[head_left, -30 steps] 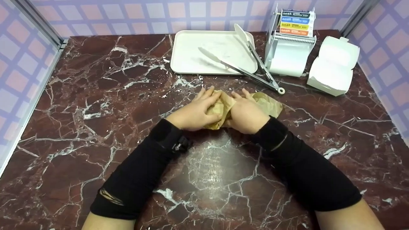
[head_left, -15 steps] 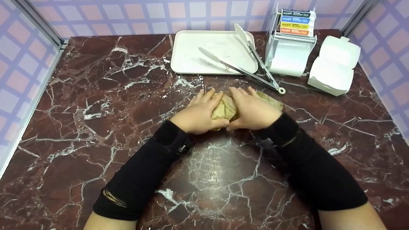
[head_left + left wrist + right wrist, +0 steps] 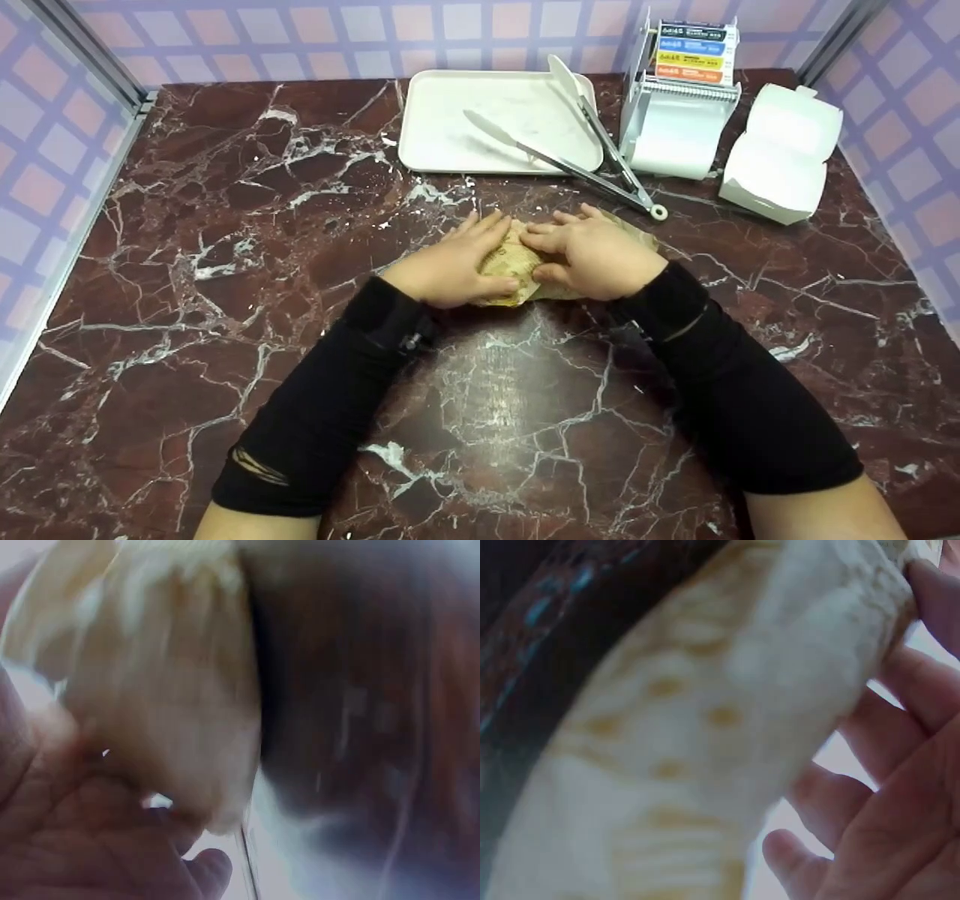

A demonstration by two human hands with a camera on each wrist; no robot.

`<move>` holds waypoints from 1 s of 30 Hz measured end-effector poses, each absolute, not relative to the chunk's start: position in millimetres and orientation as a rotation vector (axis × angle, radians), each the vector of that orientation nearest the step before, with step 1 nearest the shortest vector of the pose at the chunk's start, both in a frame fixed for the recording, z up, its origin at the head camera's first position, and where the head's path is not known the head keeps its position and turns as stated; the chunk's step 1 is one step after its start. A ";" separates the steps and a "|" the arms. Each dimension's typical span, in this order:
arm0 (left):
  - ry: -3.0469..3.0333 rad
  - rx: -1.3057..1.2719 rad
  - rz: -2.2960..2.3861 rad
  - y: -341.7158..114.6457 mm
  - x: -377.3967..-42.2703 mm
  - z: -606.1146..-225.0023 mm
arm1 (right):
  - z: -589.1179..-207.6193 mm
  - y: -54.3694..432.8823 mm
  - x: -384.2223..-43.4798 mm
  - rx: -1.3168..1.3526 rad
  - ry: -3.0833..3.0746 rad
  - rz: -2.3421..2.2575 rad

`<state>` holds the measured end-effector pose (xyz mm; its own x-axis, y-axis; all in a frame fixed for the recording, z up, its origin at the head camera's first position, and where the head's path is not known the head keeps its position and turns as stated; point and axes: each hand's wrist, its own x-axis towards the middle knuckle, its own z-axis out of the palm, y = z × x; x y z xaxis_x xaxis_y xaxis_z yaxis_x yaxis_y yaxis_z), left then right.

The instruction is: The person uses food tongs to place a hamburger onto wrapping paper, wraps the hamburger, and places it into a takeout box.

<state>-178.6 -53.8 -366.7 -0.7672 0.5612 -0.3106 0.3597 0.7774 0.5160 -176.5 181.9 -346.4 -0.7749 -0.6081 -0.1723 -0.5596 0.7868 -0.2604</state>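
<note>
A rounded bundle wrapped in tan printed paper [image 3: 512,262] lies on the table between both hands; what it wraps is hidden. My left hand [image 3: 448,266] holds its left side, fingers over the top and thumb along the near edge. With its fingers and thumb, my right hand [image 3: 600,253] grips the paper on the right, where a loose flap [image 3: 634,231] reaches out beyond it. In the left wrist view the paper [image 3: 169,690] stands close to the palm, blurred. Yellow-brown print shows on the paper [image 3: 697,720] in the right wrist view, next to the curved fingers.
Behind the hands lies a white tray [image 3: 442,142] with metal tongs [image 3: 559,161] across it. A label dispenser [image 3: 679,124] with coloured rolls and an open white box [image 3: 780,161] stand at the back right. The marbled table [image 3: 225,315] has white crumbs.
My right hand has shifted from the bundle's middle to its right side, thumb drawn away from the left one. The paper's top is smoother and rounder than a second ago. My left hand stays nearly in place.
</note>
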 end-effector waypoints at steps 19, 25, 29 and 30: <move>2.694 0.773 0.368 -27.8 -181.2 -370.9 | -343.7 184.1 -179.3 -0.948 2.716 -0.232; 2.727 0.748 0.334 -28.2 -180.0 -371.8 | -345.0 193.6 -186.2 -0.849 2.691 -0.281; 2.743 0.738 0.328 -29.8 -178.4 -372.7 | -348.0 209.8 -196.6 -0.718 2.674 -0.340; 2.744 0.736 0.327 -30.4 -178.0 -373.0 | -348.9 214.1 -199.1 -0.688 2.671 -0.363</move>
